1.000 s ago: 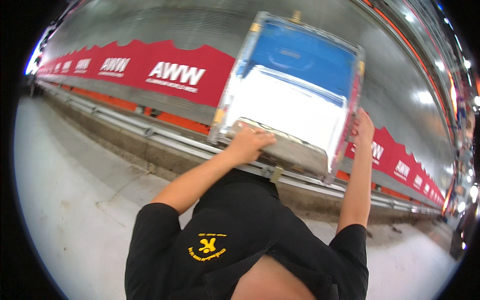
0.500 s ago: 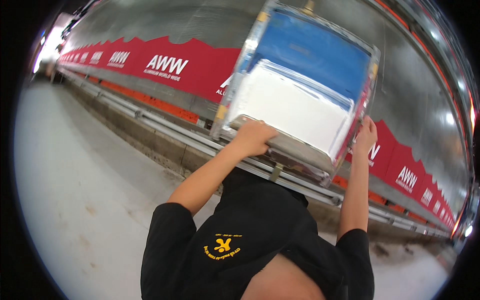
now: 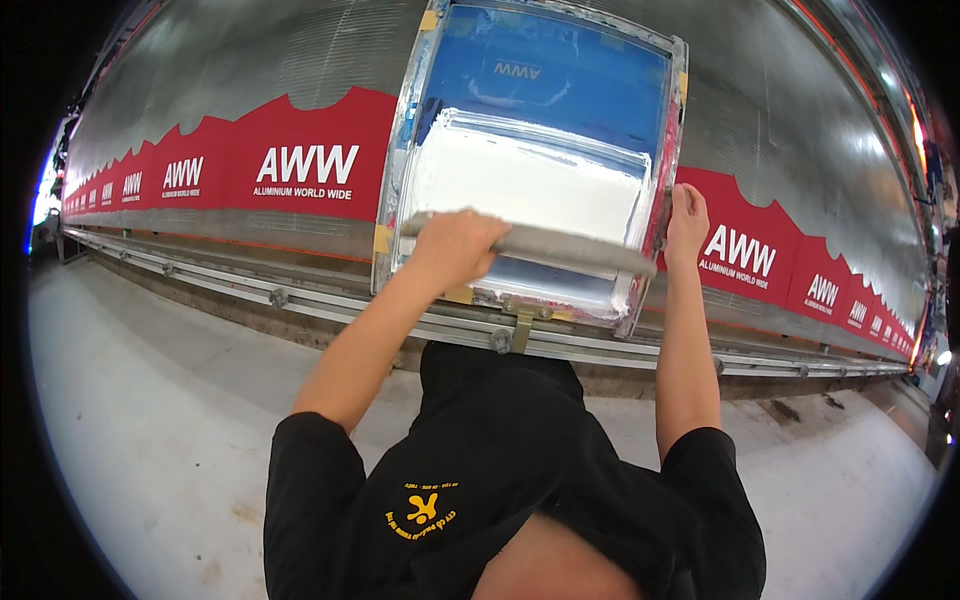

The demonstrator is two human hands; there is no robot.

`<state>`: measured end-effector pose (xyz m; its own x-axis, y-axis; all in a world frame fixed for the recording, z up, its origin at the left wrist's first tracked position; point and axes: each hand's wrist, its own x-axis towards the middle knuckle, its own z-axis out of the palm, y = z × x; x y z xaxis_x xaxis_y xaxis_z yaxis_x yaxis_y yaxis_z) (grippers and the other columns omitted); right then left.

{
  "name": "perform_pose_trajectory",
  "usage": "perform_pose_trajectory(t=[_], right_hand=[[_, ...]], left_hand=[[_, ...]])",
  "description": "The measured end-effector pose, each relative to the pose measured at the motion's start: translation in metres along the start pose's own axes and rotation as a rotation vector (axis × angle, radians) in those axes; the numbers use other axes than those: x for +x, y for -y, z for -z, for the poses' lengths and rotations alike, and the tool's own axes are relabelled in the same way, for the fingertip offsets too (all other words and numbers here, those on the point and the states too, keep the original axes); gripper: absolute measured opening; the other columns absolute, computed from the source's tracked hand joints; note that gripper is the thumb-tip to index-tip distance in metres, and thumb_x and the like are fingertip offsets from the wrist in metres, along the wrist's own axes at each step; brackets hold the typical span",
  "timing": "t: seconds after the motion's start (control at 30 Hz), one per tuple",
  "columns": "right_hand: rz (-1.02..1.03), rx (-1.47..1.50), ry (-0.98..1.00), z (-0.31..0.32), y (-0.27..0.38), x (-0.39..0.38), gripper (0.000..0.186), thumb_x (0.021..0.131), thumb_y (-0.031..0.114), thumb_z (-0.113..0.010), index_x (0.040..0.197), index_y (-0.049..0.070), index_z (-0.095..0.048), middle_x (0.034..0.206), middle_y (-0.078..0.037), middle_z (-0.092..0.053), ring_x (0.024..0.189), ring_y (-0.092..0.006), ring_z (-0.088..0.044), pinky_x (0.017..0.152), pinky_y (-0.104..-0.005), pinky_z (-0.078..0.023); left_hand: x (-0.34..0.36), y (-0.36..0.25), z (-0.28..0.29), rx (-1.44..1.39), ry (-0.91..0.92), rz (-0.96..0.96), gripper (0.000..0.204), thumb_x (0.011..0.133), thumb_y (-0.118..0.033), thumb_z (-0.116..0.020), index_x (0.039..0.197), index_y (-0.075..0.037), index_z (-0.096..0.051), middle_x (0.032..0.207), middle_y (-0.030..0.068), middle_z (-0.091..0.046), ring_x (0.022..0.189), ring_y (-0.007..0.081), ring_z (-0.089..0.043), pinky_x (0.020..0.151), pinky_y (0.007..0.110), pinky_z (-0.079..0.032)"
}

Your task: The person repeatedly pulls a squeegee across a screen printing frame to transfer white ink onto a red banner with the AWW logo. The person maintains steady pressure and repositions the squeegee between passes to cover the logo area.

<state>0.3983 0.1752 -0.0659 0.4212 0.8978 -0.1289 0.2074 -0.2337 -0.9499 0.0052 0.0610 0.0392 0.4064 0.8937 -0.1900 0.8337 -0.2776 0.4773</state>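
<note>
In front of me a silk-screen printing frame (image 3: 398, 190) lies on a long grey surface, its blue mesh (image 3: 560, 60) showing at the far part. White ink (image 3: 530, 180) covers the middle of the mesh. My left hand (image 3: 458, 248) is closed round the left end of a long grey squeegee (image 3: 580, 247), which lies across the ink's near edge. Between the squeegee and the near rim a bluish strip of mesh shows. My right hand (image 3: 688, 225) is at the frame's right side, fingers closed on that edge; part of its grip is hidden.
Repeated red printed panels with white lettering (image 3: 305, 155) run along the surface on both sides of the frame. A metal rail (image 3: 440, 328) follows the near edge, with a brass-coloured bracket (image 3: 522, 328) at the frame. Pale floor (image 3: 170, 430) lies below.
My left hand has moved the squeegee away from the frame's near rim, uncovering a strip of mesh. My view has turned and shifted; the right hand stays at the frame's right edge.
</note>
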Motion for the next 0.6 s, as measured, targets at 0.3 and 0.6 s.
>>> perform_pose_trajectory(t=[0.3,0.6], right_hand=[[-0.120,-0.119,-0.010,-0.014,-0.005,0.014,0.039,0.101,0.034,-0.074,0.126,0.004,-0.072,0.122,-0.010,-0.073,0.111,-0.0207,-0.066,0.097,-0.0353,-0.051],[0.518,-0.719,0.414,-0.051,0.122,0.045,0.050,0.090,0.046,-0.080,0.118,0.005,-0.077,0.109,-0.015,-0.076,0.106,-0.0302,-0.071,0.093,-0.0413,-0.054]], left_hand=[[0.186,0.067,0.051,0.088,0.097,-0.001,0.027,0.090,-0.029,-0.076,0.116,-0.020,-0.080,0.100,0.0104,-0.079,0.097,0.0332,-0.073,0.082,0.047,-0.057],[0.193,0.105,0.075,0.217,0.226,0.182,0.056,0.082,-0.062,-0.081,0.102,-0.010,-0.083,0.075,0.0116,-0.076,0.075,0.0316,-0.075,0.072,0.044,-0.060]])
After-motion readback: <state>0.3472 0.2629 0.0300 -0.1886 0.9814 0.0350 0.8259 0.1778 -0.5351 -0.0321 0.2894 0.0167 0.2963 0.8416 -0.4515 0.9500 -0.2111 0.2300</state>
